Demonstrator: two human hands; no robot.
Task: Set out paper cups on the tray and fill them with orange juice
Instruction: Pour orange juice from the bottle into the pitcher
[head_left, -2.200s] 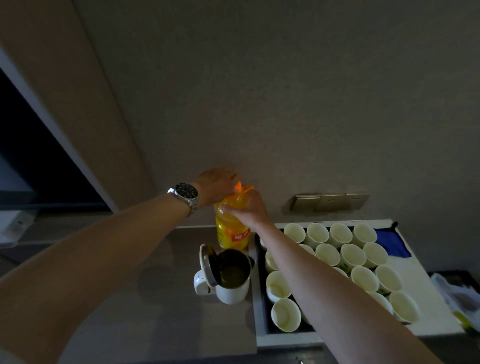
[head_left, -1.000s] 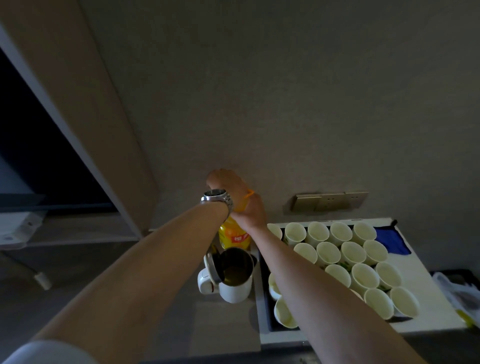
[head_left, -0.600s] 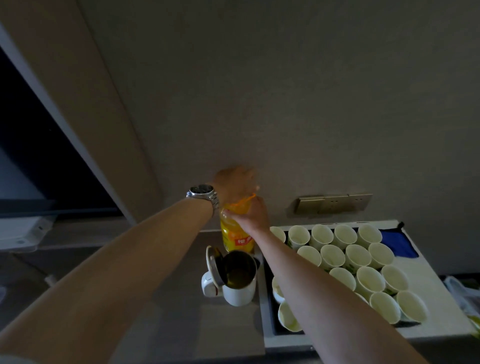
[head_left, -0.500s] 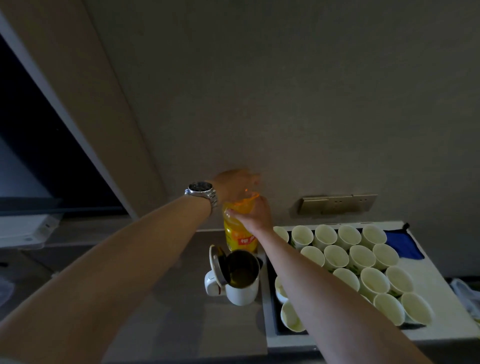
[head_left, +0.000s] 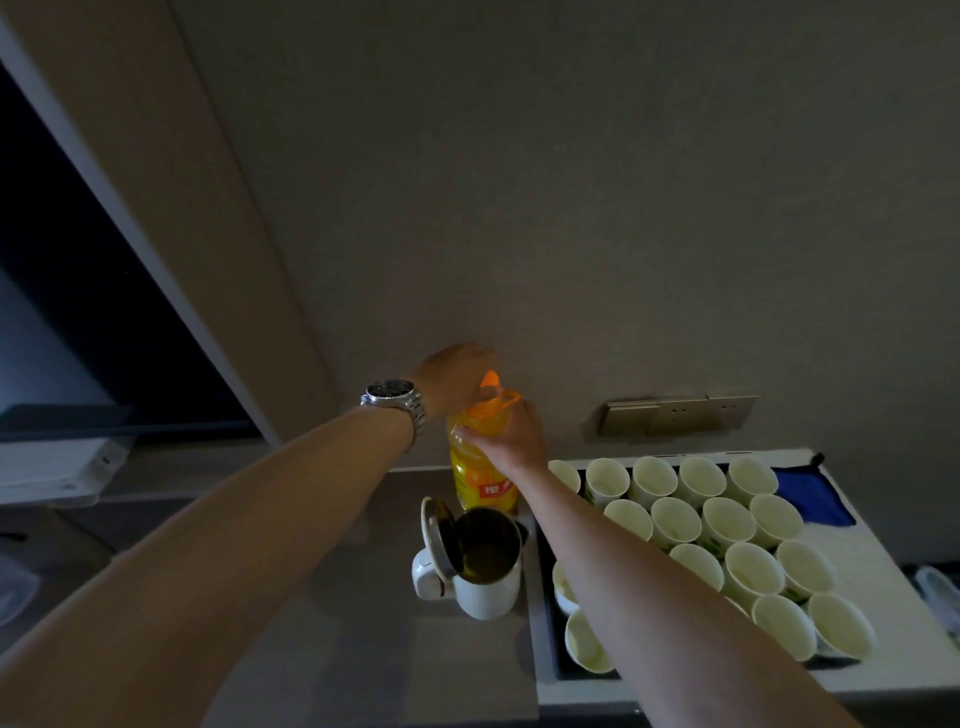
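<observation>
Your right hand (head_left: 511, 441) grips the shoulder of the upright juice bottle (head_left: 480, 475) at the far side of the desk (head_left: 322, 649); your left hand (head_left: 454, 376) curls around its cap (head_left: 491, 379). The paper cups (head_left: 727, 522) wait open-mouthed on the tray (head_left: 545, 623) just right of the bottle, nearer your right hand.

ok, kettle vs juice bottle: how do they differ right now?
The kettle is white with its lid flipped open, and no hand touches it. The juice bottle is yellow-orange; the right hand grips its neck and the left hand is at its cap. Both stand upright on the counter, left of the tray.
</observation>
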